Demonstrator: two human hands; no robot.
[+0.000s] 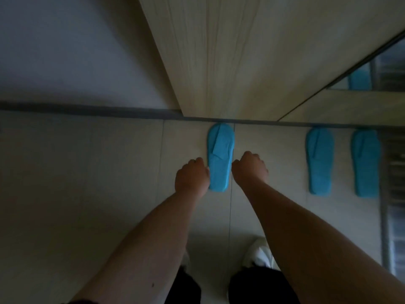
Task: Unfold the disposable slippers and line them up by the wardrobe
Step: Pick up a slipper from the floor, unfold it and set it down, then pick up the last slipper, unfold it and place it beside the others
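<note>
A blue disposable slipper (pixel 221 154) lies flat on the pale floor, its toe against the foot of the light wooden wardrobe (pixel 230 62). My left hand (pixel 191 175) pinches its left edge near the heel. My right hand (pixel 249 168) holds the right edge, fingers curled. Further right, two more blue slippers lie side by side along the same line, one (pixel 320 160) next to the other (pixel 365 162). A mirror panel on the wardrobe shows a reflected slipper (pixel 359 79).
A dark skirting strip (pixel 87 109) runs along the wall at left. A striped mat or grille (pixel 394 194) lies at the far right. My white shoe (pixel 258 253) and dark trouser legs show at the bottom.
</note>
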